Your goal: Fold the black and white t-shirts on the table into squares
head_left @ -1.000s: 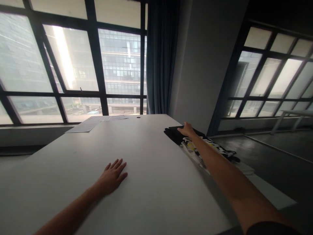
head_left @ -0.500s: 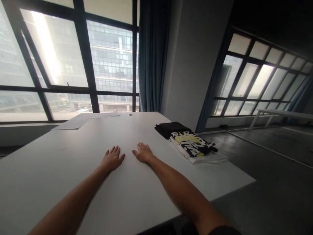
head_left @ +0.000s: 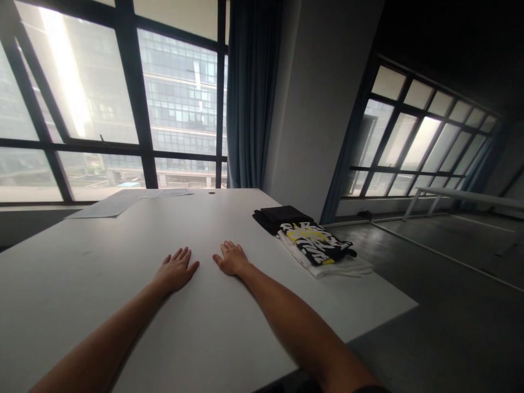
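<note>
I have both hands down flat on the broad white matte surface (head_left: 229,322), side by side near its middle. My left hand (head_left: 175,270) lies palm down with the fingers spread and nothing under it; my right hand (head_left: 231,258) lies the same way just beside it, thumbs almost meeting but apart, and it grips nothing either.

The nearest things are off to my right, near the surface's right edge: a folded black cloth with white and yellow lettering (head_left: 315,243) lying on a folded white cloth (head_left: 347,266), and, touching its far end, a plain folded black garment (head_left: 278,214). All three lie well clear of my right hand. Far across the surface, by the windows, lie a few loose sheets of pale paper (head_left: 108,204). A dark blue curtain (head_left: 248,98) hangs beyond the far edge.

I judge this a resting pose between handlings, with bare surface in front of me and the folded stack untouched. Reaching that stack would call for a sideways and forward stretch of the right arm, with the hand coming down on the top fold.
</note>
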`<state>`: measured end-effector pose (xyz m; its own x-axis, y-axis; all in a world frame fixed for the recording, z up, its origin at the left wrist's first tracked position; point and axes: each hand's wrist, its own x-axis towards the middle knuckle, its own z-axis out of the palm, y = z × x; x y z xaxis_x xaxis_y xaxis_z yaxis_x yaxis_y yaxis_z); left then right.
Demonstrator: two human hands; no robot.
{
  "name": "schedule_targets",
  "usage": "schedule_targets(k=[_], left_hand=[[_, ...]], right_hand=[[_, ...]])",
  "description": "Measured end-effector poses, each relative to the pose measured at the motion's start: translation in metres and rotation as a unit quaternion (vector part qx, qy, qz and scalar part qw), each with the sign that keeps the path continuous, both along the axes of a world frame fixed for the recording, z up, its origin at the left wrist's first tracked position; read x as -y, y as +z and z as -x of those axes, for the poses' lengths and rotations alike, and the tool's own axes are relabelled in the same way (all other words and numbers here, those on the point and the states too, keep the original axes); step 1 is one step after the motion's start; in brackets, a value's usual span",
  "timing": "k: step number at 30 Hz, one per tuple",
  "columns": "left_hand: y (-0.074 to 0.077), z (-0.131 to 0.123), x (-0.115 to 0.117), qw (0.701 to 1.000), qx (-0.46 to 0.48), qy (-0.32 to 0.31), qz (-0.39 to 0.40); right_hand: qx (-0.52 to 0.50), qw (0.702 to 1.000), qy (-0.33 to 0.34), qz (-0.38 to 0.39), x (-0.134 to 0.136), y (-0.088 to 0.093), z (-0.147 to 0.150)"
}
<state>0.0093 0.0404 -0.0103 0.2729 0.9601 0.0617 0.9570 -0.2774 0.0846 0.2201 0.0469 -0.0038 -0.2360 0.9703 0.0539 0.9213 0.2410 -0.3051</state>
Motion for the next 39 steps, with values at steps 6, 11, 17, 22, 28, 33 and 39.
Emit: schedule_targets(k=[6, 11, 17, 22, 28, 33, 39], left_hand=[[-0.002, 0.001, -0.001, 1.000, -0.009, 0.003, -0.006], [0.000, 0.001, -0.001, 1.000, -0.017, 0.003, 0.004], [-0.001, 0.001, -0.006, 0.999, -0.029, -0.009, 0.030], [-0.002, 0.010, -0.005, 0.999, -0.010, -0.035, 0.013], [0.010, 0.039, 0.013, 0.991, 0.031, -0.126, -0.036], [0.013, 0.062, 0.041, 0.978, 0.087, -0.164, -0.100], [0.024, 0.080, 0.053, 0.974, 0.153, -0.155, -0.057]], right_hand=[[-0.001, 1.000, -0.002, -0.005, -0.001, -0.001, 0.000], [-0.001, 1.000, -0.005, -0.009, -0.002, -0.003, 0.000], [0.002, 1.000, 0.003, -0.019, 0.000, -0.001, -0.002], [0.009, 1.000, 0.010, -0.024, 0.005, 0.002, -0.006], [0.041, 0.997, 0.034, -0.050, 0.018, 0.012, -0.008], [0.072, 0.996, 0.046, 0.010, 0.028, 0.038, -0.013], [-0.014, 0.999, 0.006, 0.032, 0.012, 0.089, -0.099]])
